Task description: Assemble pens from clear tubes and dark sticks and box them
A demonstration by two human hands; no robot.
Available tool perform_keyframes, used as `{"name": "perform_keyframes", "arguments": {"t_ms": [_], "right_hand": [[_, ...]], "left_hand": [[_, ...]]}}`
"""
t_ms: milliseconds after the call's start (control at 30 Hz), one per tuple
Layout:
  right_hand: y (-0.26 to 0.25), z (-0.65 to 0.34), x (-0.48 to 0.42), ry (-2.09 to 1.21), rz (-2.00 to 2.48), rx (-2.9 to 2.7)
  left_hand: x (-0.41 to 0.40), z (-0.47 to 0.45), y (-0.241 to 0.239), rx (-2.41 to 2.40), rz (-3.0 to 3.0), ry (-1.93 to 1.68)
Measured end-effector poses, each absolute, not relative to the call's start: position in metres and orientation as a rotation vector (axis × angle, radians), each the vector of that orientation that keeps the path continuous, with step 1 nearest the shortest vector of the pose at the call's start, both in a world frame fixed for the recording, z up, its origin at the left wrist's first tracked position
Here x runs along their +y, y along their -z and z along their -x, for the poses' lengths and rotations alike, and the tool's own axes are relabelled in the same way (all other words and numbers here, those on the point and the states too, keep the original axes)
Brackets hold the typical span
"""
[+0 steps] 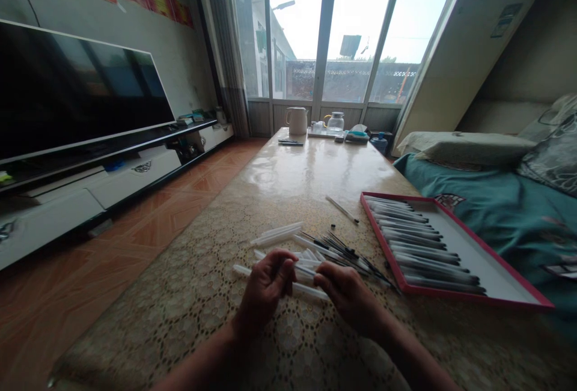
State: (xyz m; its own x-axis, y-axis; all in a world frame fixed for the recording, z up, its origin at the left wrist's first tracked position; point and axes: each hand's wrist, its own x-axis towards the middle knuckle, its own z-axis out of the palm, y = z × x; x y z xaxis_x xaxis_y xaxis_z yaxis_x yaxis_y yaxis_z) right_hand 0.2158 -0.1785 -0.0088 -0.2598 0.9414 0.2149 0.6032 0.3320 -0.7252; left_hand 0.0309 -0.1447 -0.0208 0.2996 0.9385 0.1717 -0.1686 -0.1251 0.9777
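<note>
My left hand (pixel 265 286) and my right hand (pixel 345 295) are close together above a lace-covered table (pixel 202 295), both curled with fingers pinched. Between them runs a thin white pen barrel (pixel 303 269), which both hands appear to grip. Just beyond the hands lies a loose pile of white pen barrels (pixel 279 235) and a bundle of thin black refills (pixel 347 253). A red-rimmed shallow tray (pixel 509 274) to the right holds several assembled pens laid in a row.
A single pen (pixel 342 209) and a small black cap (pixel 333 227) lie further up the table. A white mug (pixel 297 120), glass jar (pixel 336 122) and tray stand at the far end. A TV (pixel 72 90) is on the left, a teal-covered bed (pixel 496 199) on the right.
</note>
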Motion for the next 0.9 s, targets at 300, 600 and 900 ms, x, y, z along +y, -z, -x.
{"name": "perform_keyframes", "arguments": {"t_ms": [300, 600, 900], "right_hand": [[-0.024, -0.25, -0.181, -0.624, 1.442, -1.665], [-0.053, -0.372, -0.172, 0.04, 1.88, -1.652], [-0.007, -0.437, -0.126, 0.449, 2.236, -1.696]], "left_hand": [[-0.14, -0.019, 0.008, 1.044, -1.333, -1.375], [-0.139, -0.02, 0.005, 1.068, -1.252, -1.41], [-0.136, -0.019, 0.006, 1.078, -1.24, -1.415]]}}
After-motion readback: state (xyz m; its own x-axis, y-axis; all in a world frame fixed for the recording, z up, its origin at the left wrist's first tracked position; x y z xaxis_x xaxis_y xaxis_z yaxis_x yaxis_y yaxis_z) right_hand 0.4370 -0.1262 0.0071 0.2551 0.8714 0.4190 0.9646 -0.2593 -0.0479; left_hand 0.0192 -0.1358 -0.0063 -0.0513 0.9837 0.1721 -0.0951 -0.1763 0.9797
